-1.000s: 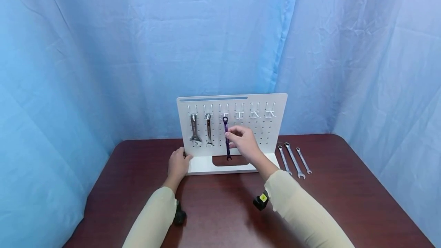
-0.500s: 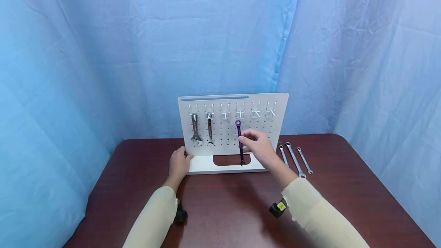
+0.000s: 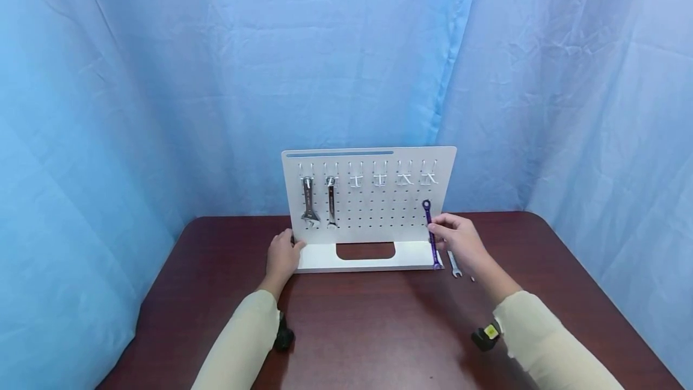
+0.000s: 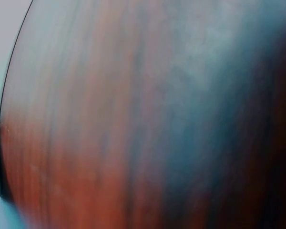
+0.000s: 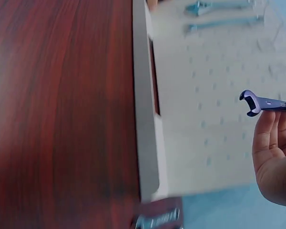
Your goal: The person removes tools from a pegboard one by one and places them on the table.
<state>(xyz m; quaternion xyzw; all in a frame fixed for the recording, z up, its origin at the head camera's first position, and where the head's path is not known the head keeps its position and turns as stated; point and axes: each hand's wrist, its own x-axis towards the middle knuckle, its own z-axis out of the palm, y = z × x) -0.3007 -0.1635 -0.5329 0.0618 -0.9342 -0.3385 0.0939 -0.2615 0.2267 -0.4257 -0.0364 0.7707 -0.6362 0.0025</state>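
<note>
My right hand (image 3: 460, 241) pinches a purple combination wrench (image 3: 431, 235) between thumb and fingers, its ring end up and open end down. The wrench is upright in front of the white pegboard's (image 3: 400, 209) lower right corner. In the right wrist view its open end (image 5: 251, 102) points away from the fingers. My left hand (image 3: 281, 259) grips the left end of the pegboard's base, thumb on the front. An adjustable wrench (image 3: 309, 200) and a silver combination wrench (image 3: 331, 202) hang from the two leftmost hooks. The left wrist view is mostly blurred tabletop.
Several white hooks (image 3: 380, 179) to the right of the hanging tools bear nothing. A silver wrench (image 3: 455, 265) lies on the dark red table (image 3: 368, 324) beside the base, partly hidden by my right hand. Blue curtains (image 3: 346, 65) surround the table.
My right hand has carried the purple wrench from in front of the third hook rightward and down to the board's right end, now covering most of the loose wrenches. My left hand stays put.
</note>
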